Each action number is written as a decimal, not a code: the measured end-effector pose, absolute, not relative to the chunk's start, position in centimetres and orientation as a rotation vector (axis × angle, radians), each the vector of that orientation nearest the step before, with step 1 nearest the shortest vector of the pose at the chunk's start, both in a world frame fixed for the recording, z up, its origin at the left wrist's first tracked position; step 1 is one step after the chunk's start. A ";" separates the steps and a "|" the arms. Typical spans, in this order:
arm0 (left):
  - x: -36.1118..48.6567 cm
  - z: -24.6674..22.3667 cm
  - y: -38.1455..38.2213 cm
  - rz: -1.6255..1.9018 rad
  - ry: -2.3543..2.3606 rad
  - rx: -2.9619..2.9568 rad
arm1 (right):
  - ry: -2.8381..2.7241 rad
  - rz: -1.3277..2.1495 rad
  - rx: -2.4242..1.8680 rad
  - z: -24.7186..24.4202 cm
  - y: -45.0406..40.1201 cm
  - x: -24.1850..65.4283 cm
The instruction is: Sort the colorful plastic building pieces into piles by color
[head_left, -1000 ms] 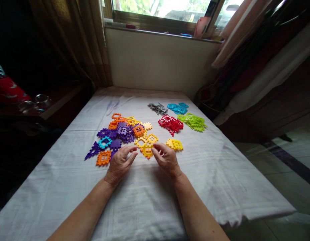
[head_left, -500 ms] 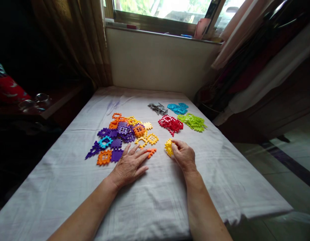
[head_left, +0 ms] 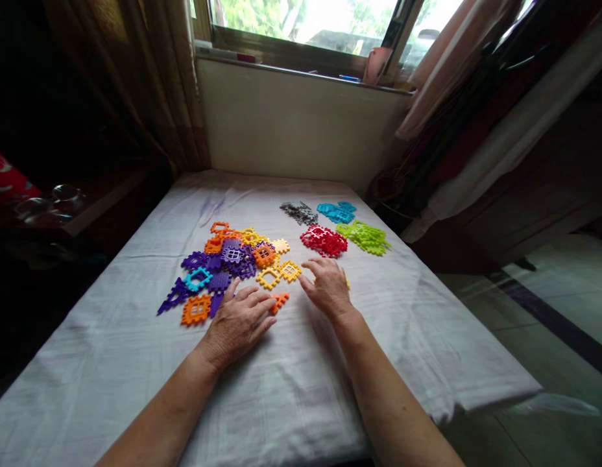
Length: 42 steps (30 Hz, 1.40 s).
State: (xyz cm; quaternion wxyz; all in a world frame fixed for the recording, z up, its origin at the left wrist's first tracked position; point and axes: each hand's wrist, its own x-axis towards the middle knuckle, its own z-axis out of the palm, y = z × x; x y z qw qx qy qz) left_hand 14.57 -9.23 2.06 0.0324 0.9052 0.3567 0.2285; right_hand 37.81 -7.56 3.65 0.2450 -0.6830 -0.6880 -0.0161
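Note:
My left hand (head_left: 241, 321) lies open and palm down at the near edge of a mixed pile. Its fingers partly cover a purple interlocking plastic piece (head_left: 216, 303) and an orange toothed piece (head_left: 280, 301). My right hand (head_left: 326, 285) is open above the cloth, thumb and fingers apart, with nothing seen between them. Its fingertips are close to a yellow window-shaped piece (head_left: 290, 270) and a yellow frame piece (head_left: 268, 278). Behind this hand, a yellow piece (head_left: 348, 284) is mostly hidden. An orange window piece (head_left: 196, 309) and a blue frame (head_left: 198, 279) lie farther left.
Single-colour heaps lie beyond my right hand: red pieces (head_left: 324, 240), lime green pieces (head_left: 364, 237), blue pieces (head_left: 337, 212) and grey pieces (head_left: 300, 213). A pale cloth (head_left: 281, 402) covers the table. Glasses (head_left: 67, 194) rest on a side surface at left.
My right hand has let go of the yellow piece and moved left towards the mixed pile, its fingers opening. The left hand stays in nearly the same place. The view has shifted slightly.

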 end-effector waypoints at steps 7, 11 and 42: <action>14.3 2.2 -9.2 0.789 1.150 2.754 | -2.089 0.010 -2.031 4.0 -6.4 35.3; 14.5 1.6 -9.1 0.782 1.172 2.743 | -2.083 -0.021 -1.994 3.5 -6.5 35.5; 10.3 1.1 -6.9 0.909 1.610 2.616 | -1.242 0.311 -2.045 0.7 -7.7 47.7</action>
